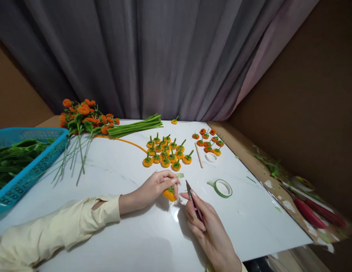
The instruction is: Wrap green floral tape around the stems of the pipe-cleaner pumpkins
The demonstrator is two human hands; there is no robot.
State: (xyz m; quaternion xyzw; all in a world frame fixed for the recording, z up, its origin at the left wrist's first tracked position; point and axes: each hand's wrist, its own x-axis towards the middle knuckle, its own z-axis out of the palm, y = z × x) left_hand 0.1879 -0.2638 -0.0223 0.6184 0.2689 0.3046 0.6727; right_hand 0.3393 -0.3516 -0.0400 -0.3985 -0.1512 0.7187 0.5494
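**Yellow flower in one hand, scissors in the other: looks like a tape-and-trim step**

So the left hand (162, 183) has a yellow flower (169, 195) pinched between thumb and fingers, green base up, near the front middle of the worktop (136, 241). Can't tell if the petals touch the surface. A scrap of green tape (180, 175) pokes out right by those fingertips; whether it's stuck to the flower is hidden.

The right hand (206, 222) is wrapped around what look like small scissors (191, 192), tip up and just beside the flower, apart from it. No telling if the blades are parted.

My read: the person's on the finishing bit for this one flower's base, taping or snipping. Next move probably calls for a steady left pinch and the tip kept clear of fingers and fuzzy green.

Just behind sits a bunch of yellow flowers (165, 163), stubs up. The tape roll (224, 196) lies off to the right with its end loose, handy for the right hand, though that hand would likely need to park the scissors or shift its grip first.
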